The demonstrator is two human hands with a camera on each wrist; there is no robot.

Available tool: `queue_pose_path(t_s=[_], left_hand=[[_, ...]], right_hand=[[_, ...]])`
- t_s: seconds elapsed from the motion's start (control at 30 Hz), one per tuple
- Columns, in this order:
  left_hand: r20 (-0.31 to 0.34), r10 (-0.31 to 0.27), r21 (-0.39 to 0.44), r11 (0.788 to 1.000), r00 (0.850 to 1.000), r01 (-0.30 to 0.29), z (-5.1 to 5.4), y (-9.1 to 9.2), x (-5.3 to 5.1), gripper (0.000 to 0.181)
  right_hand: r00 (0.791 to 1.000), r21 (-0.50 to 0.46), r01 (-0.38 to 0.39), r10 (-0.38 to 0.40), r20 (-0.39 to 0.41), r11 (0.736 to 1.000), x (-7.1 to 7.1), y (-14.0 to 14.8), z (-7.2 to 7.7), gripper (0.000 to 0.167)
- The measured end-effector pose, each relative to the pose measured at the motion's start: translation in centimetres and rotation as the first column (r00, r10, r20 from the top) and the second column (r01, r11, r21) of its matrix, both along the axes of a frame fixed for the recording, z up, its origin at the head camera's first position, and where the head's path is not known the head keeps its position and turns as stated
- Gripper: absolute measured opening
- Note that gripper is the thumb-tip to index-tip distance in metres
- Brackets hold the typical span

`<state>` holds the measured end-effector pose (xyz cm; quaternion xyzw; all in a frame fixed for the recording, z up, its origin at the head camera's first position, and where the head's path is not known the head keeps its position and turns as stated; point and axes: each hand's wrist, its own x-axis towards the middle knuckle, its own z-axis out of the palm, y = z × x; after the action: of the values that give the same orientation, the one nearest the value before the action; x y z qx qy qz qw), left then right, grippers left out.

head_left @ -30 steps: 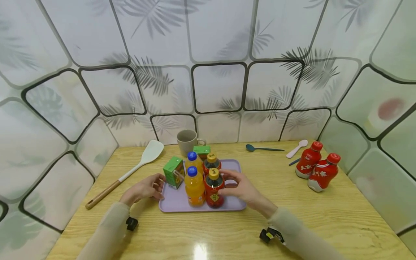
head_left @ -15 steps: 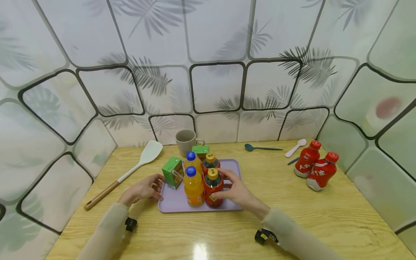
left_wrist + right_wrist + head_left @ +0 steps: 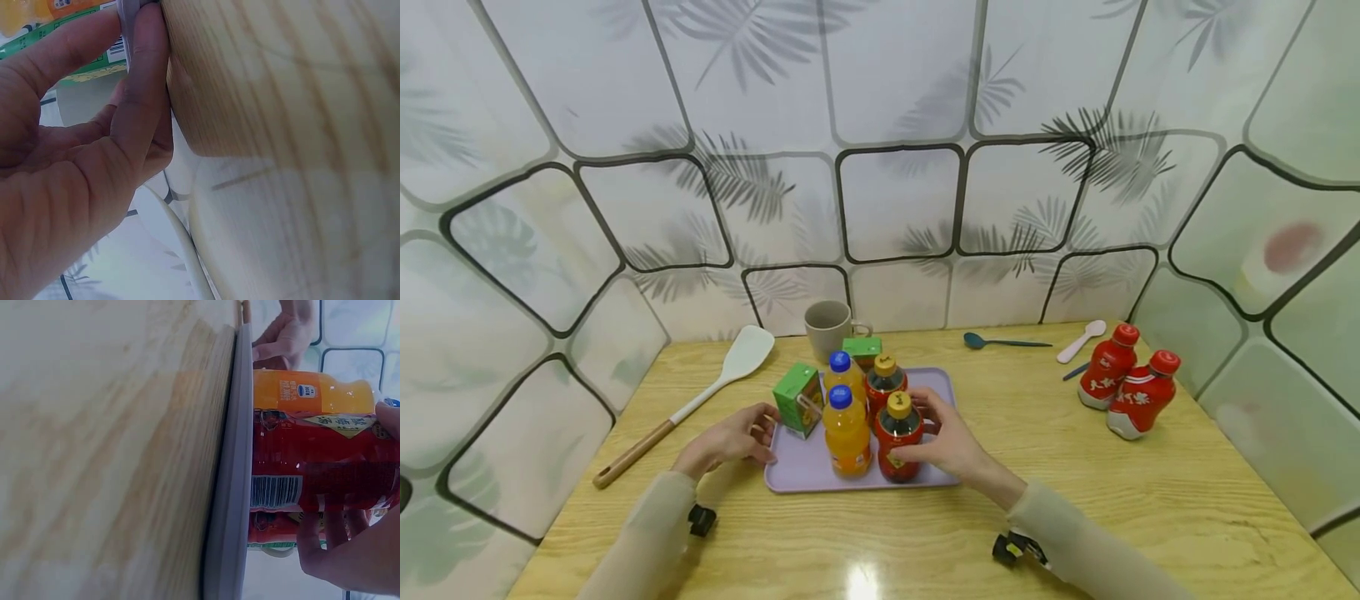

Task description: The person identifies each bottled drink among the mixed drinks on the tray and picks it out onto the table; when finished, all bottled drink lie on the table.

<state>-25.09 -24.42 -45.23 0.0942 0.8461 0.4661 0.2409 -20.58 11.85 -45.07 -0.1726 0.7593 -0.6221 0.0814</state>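
Observation:
On a lilac tray (image 3: 797,477), my right hand (image 3: 953,443) holds the front red-labelled bottle with a yellow cap (image 3: 897,427), thumb and fingers on opposite sides. In the right wrist view that bottle (image 3: 325,456) stands at the tray's edge, slightly tilted or upright, I cannot tell. At the tray's left end, my left hand (image 3: 730,439) pinches the rim between thumb and fingers. Two orange drink bottles with blue caps (image 3: 847,437) stand left of the held bottle. Behind it is a matching yellow-capped bottle (image 3: 883,379). One green carton (image 3: 797,400) stands near my left fingers; another (image 3: 862,348) is partly hidden behind.
A grey mug (image 3: 827,329) stands behind the tray. To the left lies a white spatula with a wooden handle (image 3: 700,400). Two red bottles (image 3: 1123,383) stand at right, near a dark spoon (image 3: 1007,342) and a pink spoon (image 3: 1082,340). A patterned backdrop encloses the table.
My right hand has moved in and taken hold of the front red-labelled bottle. That bottle has shifted slightly right, away from the orange one. My left hand stays at the tray's edge.

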Motion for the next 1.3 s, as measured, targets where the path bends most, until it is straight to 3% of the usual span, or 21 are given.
queue_pose_path(t_s=[0.2, 0.7, 1.3], left_hand=[[-0.017, -0.019, 0.008, 1.000, 1.000, 0.019, -0.1, 0.0, 0.1, 0.061], [0.005, 0.002, 0.024, 1.000, 1.000, -0.002, -0.4, -0.1, -0.1, 0.061], [0.016, -0.006, 0.027, 1.000, 1.000, 0.006, 0.0, 0.1, 0.3, 0.060]], right_hand=[[0.998, 0.045, 0.027, -0.024, -0.054, 0.999, 0.3, 0.6, 0.3, 0.072], [0.994, 0.025, 0.111, -0.111, -0.001, 0.994, 0.1, 2.8, 0.7, 0.076], [0.982, -0.044, 0.183, -0.185, -0.042, 0.982, -0.8, 5.8, 1.7, 0.071]])
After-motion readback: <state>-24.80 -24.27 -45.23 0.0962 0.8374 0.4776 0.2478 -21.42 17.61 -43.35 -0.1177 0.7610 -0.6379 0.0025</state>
